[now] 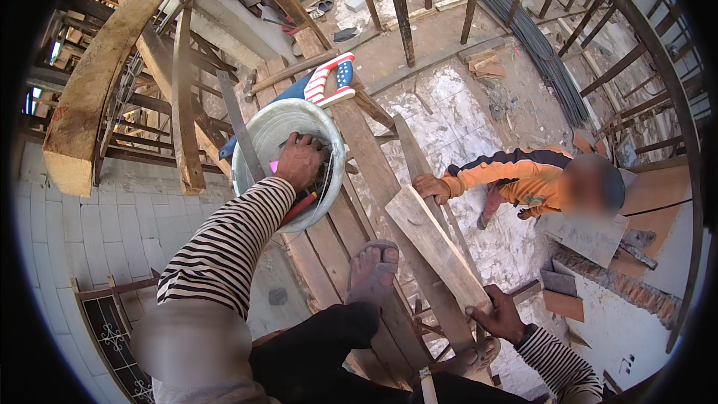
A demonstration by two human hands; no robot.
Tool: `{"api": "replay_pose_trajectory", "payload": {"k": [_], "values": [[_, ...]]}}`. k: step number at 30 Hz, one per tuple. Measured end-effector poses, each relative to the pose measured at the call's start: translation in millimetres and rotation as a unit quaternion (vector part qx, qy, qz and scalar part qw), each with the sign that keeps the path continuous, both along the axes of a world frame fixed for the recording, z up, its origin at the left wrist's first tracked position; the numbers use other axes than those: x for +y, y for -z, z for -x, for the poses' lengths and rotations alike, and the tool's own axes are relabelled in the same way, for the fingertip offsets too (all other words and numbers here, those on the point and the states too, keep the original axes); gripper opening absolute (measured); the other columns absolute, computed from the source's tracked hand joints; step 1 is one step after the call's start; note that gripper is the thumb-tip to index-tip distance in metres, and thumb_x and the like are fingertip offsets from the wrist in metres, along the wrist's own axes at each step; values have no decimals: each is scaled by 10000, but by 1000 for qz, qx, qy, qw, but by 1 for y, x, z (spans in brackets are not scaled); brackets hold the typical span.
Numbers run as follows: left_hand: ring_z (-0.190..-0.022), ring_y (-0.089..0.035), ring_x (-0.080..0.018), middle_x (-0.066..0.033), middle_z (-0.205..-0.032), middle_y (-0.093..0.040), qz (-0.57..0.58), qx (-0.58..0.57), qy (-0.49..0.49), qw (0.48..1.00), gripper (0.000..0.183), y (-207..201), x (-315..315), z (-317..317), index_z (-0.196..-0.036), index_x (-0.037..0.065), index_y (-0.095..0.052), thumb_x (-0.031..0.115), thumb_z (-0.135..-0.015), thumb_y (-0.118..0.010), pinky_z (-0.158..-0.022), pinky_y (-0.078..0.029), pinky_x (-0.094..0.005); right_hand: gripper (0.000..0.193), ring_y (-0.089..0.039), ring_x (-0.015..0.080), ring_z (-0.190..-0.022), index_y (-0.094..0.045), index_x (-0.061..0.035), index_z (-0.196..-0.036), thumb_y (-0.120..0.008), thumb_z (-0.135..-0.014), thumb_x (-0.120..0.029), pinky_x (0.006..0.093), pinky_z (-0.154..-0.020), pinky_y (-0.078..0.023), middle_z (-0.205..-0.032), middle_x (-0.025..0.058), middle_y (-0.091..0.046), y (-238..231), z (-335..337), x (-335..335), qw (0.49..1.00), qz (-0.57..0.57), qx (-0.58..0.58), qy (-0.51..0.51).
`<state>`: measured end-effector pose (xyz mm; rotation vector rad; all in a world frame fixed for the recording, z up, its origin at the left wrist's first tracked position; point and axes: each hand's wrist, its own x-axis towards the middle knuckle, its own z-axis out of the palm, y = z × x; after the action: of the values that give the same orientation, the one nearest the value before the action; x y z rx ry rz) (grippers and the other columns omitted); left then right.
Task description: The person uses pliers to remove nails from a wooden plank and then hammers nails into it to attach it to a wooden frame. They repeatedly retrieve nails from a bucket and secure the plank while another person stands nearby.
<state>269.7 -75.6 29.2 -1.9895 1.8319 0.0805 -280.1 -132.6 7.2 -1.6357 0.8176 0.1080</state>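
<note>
My left hand (301, 161) reaches into a whitish bucket (250, 131), fingers curled down among tools; what they grip, if anything, is hidden. A red-handled tool (301, 204), a bit of pink and a long metal strip (241, 126) stick up around it. My right hand (502, 317) is closed on the near end of a short wooden plank (440, 248), thumb against its edge. A co-worker's hand (431, 188) rests at the plank's far end. Behind the bucket lie a handsaw (329, 82) with a stars-and-stripes handle and a hammer (288, 73).
My bare foot (372, 273) stands on long scaffold boards (325, 254) high above the floor. The co-worker (516, 176), in an orange and black top, is below at the right. Timber beams (97, 97) rise at left; metal rods (546, 67) lie far right.
</note>
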Motion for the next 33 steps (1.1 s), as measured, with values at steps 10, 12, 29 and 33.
{"api": "replay_pose_trajectory", "payload": {"k": [10, 12, 29, 33], "values": [[-1186, -548, -248, -75, -1198, -655, 62, 34, -27, 997, 300, 3, 14, -4, -1156, 112, -714, 212, -904, -585, -1086, -330, -507, 534, -729, 321, -999, -586, 9, -1265, -803, -854, -253, 401, -852, -562, -1052, 224, -724, -1, 0, 2, 999, -26, 33, 0], [-1192, -548, -252, -83, -1188, -652, 79, 42, -66, 994, 302, -11, 15, 2, -1145, 85, -705, 228, -906, -588, -1091, -319, -517, 478, -707, 264, -971, -585, 15, -1214, -800, -858, -221, 382, -832, -556, -1028, 196, -717, 3, -2, 3, 999, -35, 26, 3], [-1276, -505, -297, -123, -1312, -608, 20, 54, -47, 997, 419, 2, 5, 4, -1248, 107, -688, 306, -886, -620, -1131, -259, -594, 431, -667, 148, -886, -623, 21, -1140, -850, -820, -158, 333, -783, -542, -960, 111, -704, -21, -6, 0, 992, -53, -100, 47], [-1262, -511, -308, -140, -1248, -646, -20, 98, -54, 994, 417, -14, 4, 5, -1267, 61, -645, 263, -906, -594, -1140, -246, -581, 441, -691, 190, -811, -626, 7, -1096, -884, -782, -165, 346, -719, -546, -892, 121, -703, -31, -11, 0, 992, 8, -119, 43]]}}
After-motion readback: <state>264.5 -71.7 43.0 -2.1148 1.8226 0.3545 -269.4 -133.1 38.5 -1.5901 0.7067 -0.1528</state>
